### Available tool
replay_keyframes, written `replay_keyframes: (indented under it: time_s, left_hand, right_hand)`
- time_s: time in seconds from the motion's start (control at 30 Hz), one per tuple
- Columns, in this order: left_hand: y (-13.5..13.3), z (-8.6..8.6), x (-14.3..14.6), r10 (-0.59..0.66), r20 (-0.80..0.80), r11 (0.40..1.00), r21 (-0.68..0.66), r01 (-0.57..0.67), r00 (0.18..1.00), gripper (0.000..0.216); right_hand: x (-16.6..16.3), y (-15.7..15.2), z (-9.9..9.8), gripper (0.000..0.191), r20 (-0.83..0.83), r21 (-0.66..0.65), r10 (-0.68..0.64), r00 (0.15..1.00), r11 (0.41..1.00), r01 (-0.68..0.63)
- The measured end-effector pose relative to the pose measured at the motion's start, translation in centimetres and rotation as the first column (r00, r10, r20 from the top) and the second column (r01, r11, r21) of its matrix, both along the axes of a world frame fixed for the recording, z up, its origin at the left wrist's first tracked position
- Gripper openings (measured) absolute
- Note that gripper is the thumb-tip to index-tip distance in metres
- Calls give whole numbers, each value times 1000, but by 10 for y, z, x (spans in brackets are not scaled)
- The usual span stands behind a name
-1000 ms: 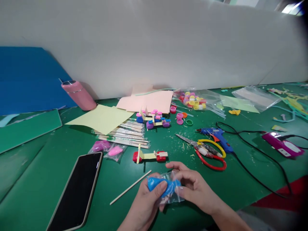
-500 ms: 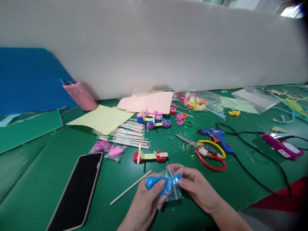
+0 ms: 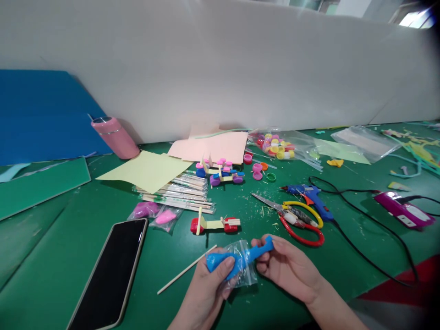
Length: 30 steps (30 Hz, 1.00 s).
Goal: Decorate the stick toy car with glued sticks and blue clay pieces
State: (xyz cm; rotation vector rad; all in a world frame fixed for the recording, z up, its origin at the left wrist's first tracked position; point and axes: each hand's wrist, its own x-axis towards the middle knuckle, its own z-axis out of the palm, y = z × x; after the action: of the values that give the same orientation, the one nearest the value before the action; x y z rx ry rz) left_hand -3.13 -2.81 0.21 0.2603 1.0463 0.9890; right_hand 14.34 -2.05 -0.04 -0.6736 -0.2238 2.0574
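Observation:
Low in the middle of the view, my left hand (image 3: 210, 288) is closed on a small clear plastic bag (image 3: 244, 270) with a blue balloon (image 3: 237, 259) in it. My right hand (image 3: 287, 266) pinches the balloon's neck, which sticks out of the bag toward the right. Both hands hover just above the green table (image 3: 68, 238). A thin wooden stick (image 3: 185, 270) lies just left of my left hand. A small red-wheeled stick car (image 3: 215, 223) sits just beyond the hands.
A black phone (image 3: 110, 270) lies at the left. Scissors (image 3: 292, 215), a blue glue gun (image 3: 311, 196) with its cord and a purple device (image 3: 402, 211) lie at the right. Farther back are stick bundles (image 3: 178, 192), paper sheets (image 3: 147, 169), bottle caps (image 3: 277, 146), a pink bottle (image 3: 115, 136).
My right hand has drawn the balloon's neck out of the bag toward the right, stretching it. The left hand still grips the bag and the balloon's body.

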Motion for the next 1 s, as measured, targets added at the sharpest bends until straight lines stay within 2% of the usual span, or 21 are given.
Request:
replay_keyframes:
  time_s: [0.2,0.4,0.57,0.67,0.8,1.0]
  left_hand:
    - [1,2,0,11,-2,1000,-17,-11,1000,33]
    - [3,5,1,37,14,999,-19,-37,999,31]
    - [4,5,1,48,18,999,-20,-48,999,30]
    - [2,3,0,45,21,999,-28,-45,999,31]
    - [0,1,-1,62,44,998,-33,-60,997,33]
    - [0,4,-3,31,103,1000,4,-31,994,30]
  right_hand:
    - [20,7,8,16,-79,-27,-95,992,995,93]
    - [41,13,20,14,-152,-51,-286,946,958,281]
    - [43,12,22,15,-54,21,-332,942,942,334]
    - [34,8,22,15,73,140,-271,960,956,259]
    - [16,4,21,15,294,289,-157,943,955,69]
    - [1,4,28,21,636,327,-47,770,921,-214]
